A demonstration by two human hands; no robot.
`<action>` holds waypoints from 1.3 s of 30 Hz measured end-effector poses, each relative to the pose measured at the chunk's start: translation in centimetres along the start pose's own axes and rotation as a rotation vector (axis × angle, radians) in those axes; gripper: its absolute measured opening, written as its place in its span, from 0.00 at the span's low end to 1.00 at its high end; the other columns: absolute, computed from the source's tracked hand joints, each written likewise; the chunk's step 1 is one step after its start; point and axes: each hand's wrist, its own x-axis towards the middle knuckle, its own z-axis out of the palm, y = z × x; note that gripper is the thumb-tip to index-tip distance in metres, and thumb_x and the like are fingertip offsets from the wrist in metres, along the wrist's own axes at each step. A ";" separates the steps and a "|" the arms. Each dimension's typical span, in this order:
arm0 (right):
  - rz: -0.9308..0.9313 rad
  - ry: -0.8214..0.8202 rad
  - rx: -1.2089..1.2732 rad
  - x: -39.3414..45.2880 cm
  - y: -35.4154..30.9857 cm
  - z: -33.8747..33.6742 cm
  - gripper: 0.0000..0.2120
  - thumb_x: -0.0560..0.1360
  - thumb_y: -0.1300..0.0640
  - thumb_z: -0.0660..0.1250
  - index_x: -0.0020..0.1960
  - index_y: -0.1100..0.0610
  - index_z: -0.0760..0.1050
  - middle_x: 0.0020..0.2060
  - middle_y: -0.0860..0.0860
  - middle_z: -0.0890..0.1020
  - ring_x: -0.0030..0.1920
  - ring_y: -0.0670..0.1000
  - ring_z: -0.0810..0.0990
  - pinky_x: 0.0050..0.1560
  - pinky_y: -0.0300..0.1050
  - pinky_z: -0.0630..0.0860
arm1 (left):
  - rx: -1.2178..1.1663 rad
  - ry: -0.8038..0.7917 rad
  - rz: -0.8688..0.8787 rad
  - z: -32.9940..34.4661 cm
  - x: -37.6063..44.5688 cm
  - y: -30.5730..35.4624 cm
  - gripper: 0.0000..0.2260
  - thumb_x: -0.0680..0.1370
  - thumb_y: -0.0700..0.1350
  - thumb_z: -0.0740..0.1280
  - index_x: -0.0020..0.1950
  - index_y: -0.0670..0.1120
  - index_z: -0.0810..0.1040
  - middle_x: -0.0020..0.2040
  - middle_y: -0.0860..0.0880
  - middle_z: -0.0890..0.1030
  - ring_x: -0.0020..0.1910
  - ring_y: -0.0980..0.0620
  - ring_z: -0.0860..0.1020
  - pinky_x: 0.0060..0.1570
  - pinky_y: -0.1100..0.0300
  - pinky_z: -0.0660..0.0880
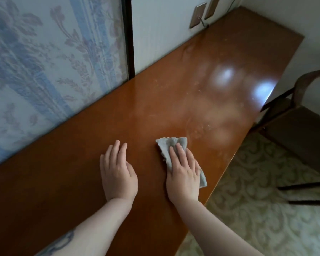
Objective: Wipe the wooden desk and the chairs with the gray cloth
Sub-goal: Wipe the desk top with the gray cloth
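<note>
A long, glossy wooden desk [155, 100] runs along the wall from lower left to upper right. My right hand [183, 172] lies flat with straight fingers on the gray cloth [166, 145], pressing it onto the desk near the front edge. The cloth is bunched and sticks out past my fingertips and beside my palm. To the left of the cloth, my left hand [117, 170] rests flat on the bare wood, fingers straight and together. Dusty smears and light glare show on the desktop beyond the cloth. A dark wooden chair [303, 130] stands at the right, off the desk's front edge.
A floral blue curtain [44, 71] hangs along the desk's back edge at left. Wall plates [198, 14] with a cable sit on the white wall at the far end. Patterned pale carpet [257, 209] covers the floor at lower right.
</note>
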 end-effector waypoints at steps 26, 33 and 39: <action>-0.045 -0.047 -0.082 0.3 8.5 -2.0 0.27 0.78 0.38 0.49 0.75 0.44 0.63 0.75 0.44 0.63 0.74 0.52 0.59 0.72 0.49 0.49 | 0.010 -0.097 -0.066 4.2 -2.8 10.1 0.22 0.78 0.38 0.62 0.71 0.50 0.70 0.74 0.49 0.66 0.75 0.49 0.60 0.74 0.50 0.51; -0.439 -0.049 -0.095 0.9 7.7 -1.1 0.25 0.76 0.45 0.57 0.73 0.45 0.66 0.72 0.44 0.68 0.69 0.53 0.66 0.68 0.52 0.65 | 0.067 -0.072 -0.161 4.8 -2.5 10.1 0.21 0.78 0.37 0.61 0.71 0.47 0.71 0.74 0.47 0.67 0.75 0.46 0.60 0.73 0.45 0.55; 0.202 0.036 0.015 2.9 13.3 -2.9 0.26 0.78 0.50 0.63 0.75 0.46 0.63 0.75 0.43 0.61 0.70 0.53 0.59 0.66 0.54 0.62 | 0.128 -0.089 -0.173 4.7 -2.7 10.6 0.21 0.80 0.41 0.60 0.73 0.50 0.68 0.75 0.49 0.64 0.76 0.48 0.57 0.74 0.48 0.52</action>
